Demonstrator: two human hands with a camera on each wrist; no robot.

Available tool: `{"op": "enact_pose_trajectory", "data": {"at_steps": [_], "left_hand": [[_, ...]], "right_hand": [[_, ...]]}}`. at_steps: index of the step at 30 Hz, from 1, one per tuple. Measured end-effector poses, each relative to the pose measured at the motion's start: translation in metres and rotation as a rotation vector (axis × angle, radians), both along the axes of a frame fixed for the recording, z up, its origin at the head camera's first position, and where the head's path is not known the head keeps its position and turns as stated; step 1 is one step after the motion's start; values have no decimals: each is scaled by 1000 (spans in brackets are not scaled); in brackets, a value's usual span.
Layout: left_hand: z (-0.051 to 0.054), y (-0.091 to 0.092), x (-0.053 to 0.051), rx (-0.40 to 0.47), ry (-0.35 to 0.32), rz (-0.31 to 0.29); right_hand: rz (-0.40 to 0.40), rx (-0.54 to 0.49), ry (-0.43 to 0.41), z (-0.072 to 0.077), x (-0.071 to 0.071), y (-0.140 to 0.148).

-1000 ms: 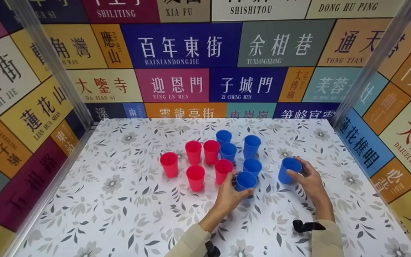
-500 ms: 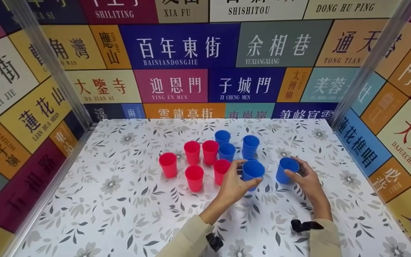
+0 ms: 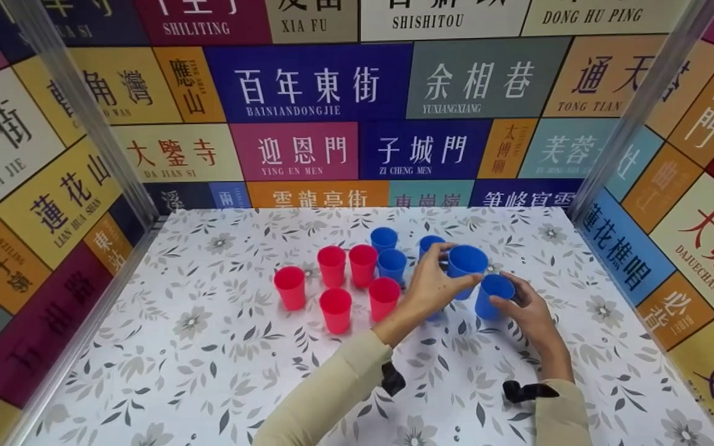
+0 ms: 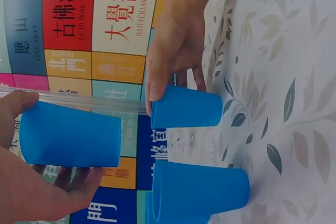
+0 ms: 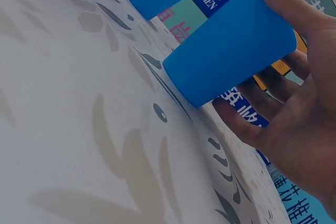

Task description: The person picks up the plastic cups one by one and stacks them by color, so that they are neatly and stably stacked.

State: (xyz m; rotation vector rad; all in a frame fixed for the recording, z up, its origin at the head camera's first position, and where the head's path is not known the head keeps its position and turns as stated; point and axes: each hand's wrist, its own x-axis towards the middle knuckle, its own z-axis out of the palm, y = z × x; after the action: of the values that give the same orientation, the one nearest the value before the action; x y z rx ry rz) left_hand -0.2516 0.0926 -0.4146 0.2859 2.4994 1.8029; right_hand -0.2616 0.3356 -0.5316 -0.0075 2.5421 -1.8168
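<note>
My left hand (image 3: 434, 286) grips a blue cup (image 3: 470, 263) by its sides, thumb on the near side. In the left wrist view this raised cup (image 4: 71, 135) is apart from the table. My right hand (image 3: 533, 313) holds another blue cup (image 3: 492, 303) just in front and to the right, upright at the tabletop. In the right wrist view, thumb and fingers wrap around that cup (image 5: 231, 48). Behind the left hand, a blue cup (image 3: 430, 243) is partly covered. Two more blue cups, one behind the other (image 3: 391, 266), stand left of it.
Several red cups (image 3: 336, 311) stand upright in a loose group left of the blue ones. A flowered white cloth (image 3: 208, 371) covers the table. Panels with Chinese lettering (image 3: 307, 80) wall the back and sides, with clear corner posts (image 3: 648, 99).
My left hand has lifted its blue cup from beside the front red cup and carried it right and away from me, toward the right hand's cup. The right hand has stayed nearly still.
</note>
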Motion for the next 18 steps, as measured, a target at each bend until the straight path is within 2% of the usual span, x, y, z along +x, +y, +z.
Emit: {"op": "enact_pose_trajectory", "data": {"at_steps": [3,8,15,18], "left_hand": [[0,11,-5,-17,-2,-1],[1,26,-13,1,9,-19],[1,43,-23,27,-43,-31],[-2,49,-28,-5,-35,-30]], "right_hand": [[-4,7,-21,1,1,0],[-18,1,-52,2,0,-1],[-30,57,-61,3,-1,0],[-26,59,-53,3,-1,0]]}}
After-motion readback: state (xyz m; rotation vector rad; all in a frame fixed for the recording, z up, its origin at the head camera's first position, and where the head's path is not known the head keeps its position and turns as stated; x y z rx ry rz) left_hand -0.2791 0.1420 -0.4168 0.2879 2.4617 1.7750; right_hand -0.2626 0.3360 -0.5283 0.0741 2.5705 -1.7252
